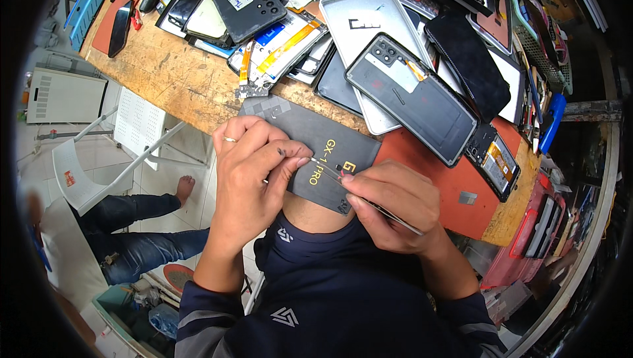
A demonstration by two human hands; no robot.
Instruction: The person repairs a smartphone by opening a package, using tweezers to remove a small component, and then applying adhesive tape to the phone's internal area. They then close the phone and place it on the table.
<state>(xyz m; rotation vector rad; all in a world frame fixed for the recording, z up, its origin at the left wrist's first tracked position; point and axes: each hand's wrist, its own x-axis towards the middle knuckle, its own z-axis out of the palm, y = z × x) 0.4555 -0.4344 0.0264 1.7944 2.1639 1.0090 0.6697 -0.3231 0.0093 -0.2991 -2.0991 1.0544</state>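
My left hand [250, 170] is pinched closed, thumb against index finger, over a black work mat [290, 120] with yellow lettering. A tiny pale-tipped piece [316, 161] shows at those fingertips, too small to name. In my right hand [399, 200] I hold slim metal tweezers [397, 218], their back end sticking out below my fingers. The tweezer tips point left toward the tiny piece; whether they touch it I cannot tell. A small dark part [347, 166] shows by my right fingertips. The mat lies over the table's front edge and my lap.
Stacked phone parts crowd the wooden table [175, 81]: a black back cover [409, 97], a silver tray-like shell [336, 12], and a dark phone [468, 61]. An opened phone [498, 163] rests beside a red mat [455, 193]. A white chair [138, 124] and another person's legs [151, 252] are at left.
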